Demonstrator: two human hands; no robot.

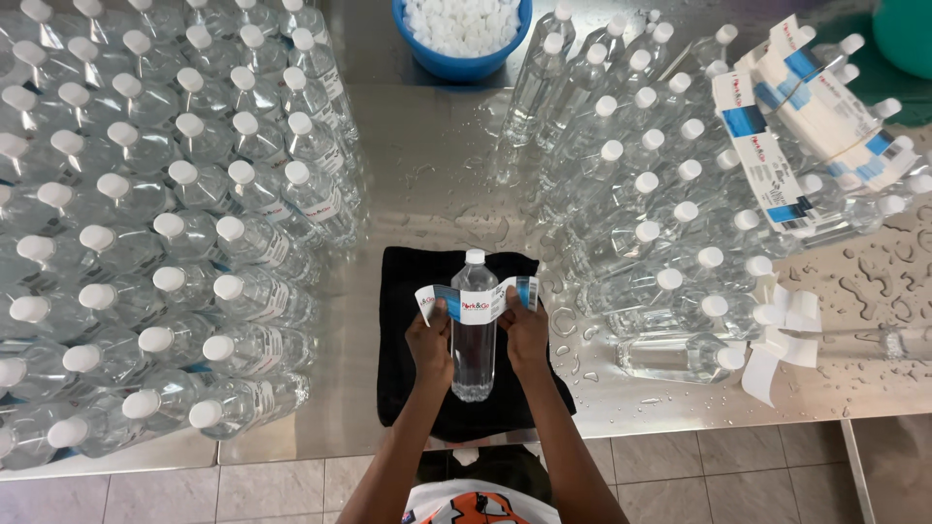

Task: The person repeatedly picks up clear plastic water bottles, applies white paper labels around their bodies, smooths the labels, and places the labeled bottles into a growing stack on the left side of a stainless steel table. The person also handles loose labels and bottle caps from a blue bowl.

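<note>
Wet steel desk [447, 184] carries a black cloth [408, 388]; on it lies a clear water bottle [473, 340], likely filled, heavy, slick; grip its waist. Left hand [430, 342] and right hand [525, 335] flank it, fingers [512, 295] pinching the thin, floppy label [476, 303] wrapped across its shoulder.

Bottle stack [146, 243]: cut off by the left and top edges, lower layers hidden under the upper ones. Blue bowl [461, 39] and green tub [908, 34]: both cropped by the top edge, the tub also by the right. Black cloth [408, 291]: middle covered by the bottle [474, 330] and both hands; ends of the label [476, 303] curl away, and whether they stick to the bottle cannot be told.
</note>
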